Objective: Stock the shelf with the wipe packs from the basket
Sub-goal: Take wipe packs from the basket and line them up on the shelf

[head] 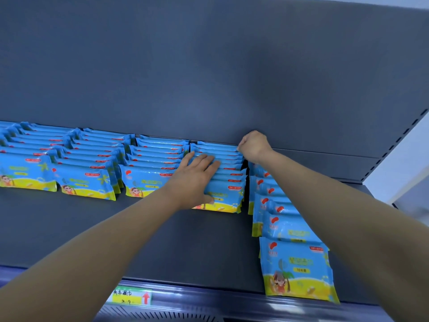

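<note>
Up on the grey shelf [162, 240], left fingers [209, 164] press wipe packs [228, 194] flat; right fingers [242, 145] curl, hold unclear.

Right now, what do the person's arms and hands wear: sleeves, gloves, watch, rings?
Nothing visible. The ungloved left hand and ungloved right hand show no rings; neither wrist has a watch or band; both forearms are sleeveless up to the frame edge.

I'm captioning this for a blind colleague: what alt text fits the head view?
The left hand presses flat on a row of blue wipe packs on a dark shelf; the right hand is curled at the row's back end. More rows stand on both sides.
</note>
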{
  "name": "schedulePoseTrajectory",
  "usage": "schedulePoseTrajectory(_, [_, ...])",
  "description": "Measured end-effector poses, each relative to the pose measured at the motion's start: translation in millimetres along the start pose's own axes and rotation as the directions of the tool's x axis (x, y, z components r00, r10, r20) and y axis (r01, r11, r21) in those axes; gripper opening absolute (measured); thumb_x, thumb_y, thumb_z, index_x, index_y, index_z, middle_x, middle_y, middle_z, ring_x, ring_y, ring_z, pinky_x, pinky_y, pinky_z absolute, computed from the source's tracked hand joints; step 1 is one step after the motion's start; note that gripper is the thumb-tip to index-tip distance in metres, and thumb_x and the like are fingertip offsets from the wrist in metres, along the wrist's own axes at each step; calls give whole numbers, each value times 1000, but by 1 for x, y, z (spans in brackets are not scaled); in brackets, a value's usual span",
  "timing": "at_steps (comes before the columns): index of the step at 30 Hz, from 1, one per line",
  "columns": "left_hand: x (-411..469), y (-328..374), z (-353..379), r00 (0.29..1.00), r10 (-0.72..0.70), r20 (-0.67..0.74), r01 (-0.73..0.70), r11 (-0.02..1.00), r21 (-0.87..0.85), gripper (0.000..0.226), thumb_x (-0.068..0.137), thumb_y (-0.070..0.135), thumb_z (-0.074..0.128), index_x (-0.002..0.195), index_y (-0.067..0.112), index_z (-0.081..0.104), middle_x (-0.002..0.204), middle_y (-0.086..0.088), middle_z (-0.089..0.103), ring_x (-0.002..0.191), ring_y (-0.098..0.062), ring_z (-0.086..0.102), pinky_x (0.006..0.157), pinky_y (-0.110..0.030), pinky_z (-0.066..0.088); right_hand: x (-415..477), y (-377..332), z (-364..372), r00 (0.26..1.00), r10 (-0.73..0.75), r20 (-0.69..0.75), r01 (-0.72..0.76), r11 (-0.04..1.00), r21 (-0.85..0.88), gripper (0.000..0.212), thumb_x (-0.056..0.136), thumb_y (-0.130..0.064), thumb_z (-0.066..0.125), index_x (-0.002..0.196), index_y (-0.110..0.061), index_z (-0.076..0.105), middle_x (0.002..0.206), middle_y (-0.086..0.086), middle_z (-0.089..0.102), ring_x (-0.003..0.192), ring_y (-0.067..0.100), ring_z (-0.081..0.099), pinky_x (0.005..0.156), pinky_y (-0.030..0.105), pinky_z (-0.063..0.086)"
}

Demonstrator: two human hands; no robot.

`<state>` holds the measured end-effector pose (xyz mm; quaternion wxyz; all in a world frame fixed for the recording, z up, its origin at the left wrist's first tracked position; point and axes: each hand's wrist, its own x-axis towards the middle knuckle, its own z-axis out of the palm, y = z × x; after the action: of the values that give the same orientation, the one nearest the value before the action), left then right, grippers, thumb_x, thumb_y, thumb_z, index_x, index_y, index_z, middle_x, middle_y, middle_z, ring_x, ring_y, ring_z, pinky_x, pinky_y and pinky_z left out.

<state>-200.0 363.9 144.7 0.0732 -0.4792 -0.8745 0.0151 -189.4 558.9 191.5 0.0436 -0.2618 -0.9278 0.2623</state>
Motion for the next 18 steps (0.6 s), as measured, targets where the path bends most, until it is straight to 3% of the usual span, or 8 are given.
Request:
schedulePoseTrajectory(3, [0, 2, -1, 1000, 2, 1, -2, 1000, 25, 95, 80, 58, 56, 148, 16, 5, 156, -4, 7, 144, -19, 4, 114, -39, -12, -2, 3, 5, 998, 3, -62, -6, 999, -41, 25, 87, 5, 41, 67, -3, 54, 69, 11, 53, 65, 27, 52, 65, 30, 45])
schedulePoseTrajectory(6, [-1, 3, -2, 1000, 6, -7, -6, 1000, 23, 93, 82, 56, 55, 148, 15, 4, 156, -5, 7, 144, -19, 4, 114, -38, -12, -1, 7, 10, 996, 20, -88, -21, 1000, -15, 31, 88, 1, 40, 59, -10, 36, 65, 4, 42, 64, 23, 43, 59, 25, 35])
schedulePoseTrajectory(9, [-2, 5, -1, 1000, -3, -2, 3, 1000, 26, 93, 82, 54, 55, 148, 14, 3, 156, -6, 5, 144, -20, 3, 114, -39, -11, -3, 10, 8, 997, 18, -77, -15, 999, 33, 25, 88, -4, 42, 63, -6, 43, 66, 7, 46, 66, 24, 41, 54, 25, 35])
schedulePoseTrajectory(11, [-3, 5, -1, 1000, -10, 20, 9, 999, 38, 95, 82, 54, 54, 148, 13, 0, 157, -7, 2, 144, -21, 1, 114, -41, -11, -5, 13, 4, 996, 13, -88, -7, 998, 68, 19, 90, -6, 42, 74, -1, 51, 77, 12, 53, 71, 24, 45, 61, 28, 40])
schedulePoseTrajectory(14, [-3, 5, -1, 999, -9, 35, 7, 998, 64, 96, 82, 54, 55, 148, 12, -2, 156, -7, 2, 144, -22, 1, 115, -41, -10, -11, 17, -6, 986, 22, -163, 5, 987, 163, 25, 92, -5, 37, 93, 5, 61, 94, 17, 62, 78, 25, 54, 73, 36, 51])
schedulePoseTrajectory(18, [-2, 6, -1, 1000, -1, 26, -3, 990, 143, 95, 84, 56, 51, 147, 9, -2, 156, -10, 5, 144, -24, 4, 116, -42, -6, -21, 28, -24, 975, 39, -218, 11, 975, 224, 30, 89, -3, 38, 100, -4, 66, 106, 15, 65, 96, 31, 63, 83, 36, 54])
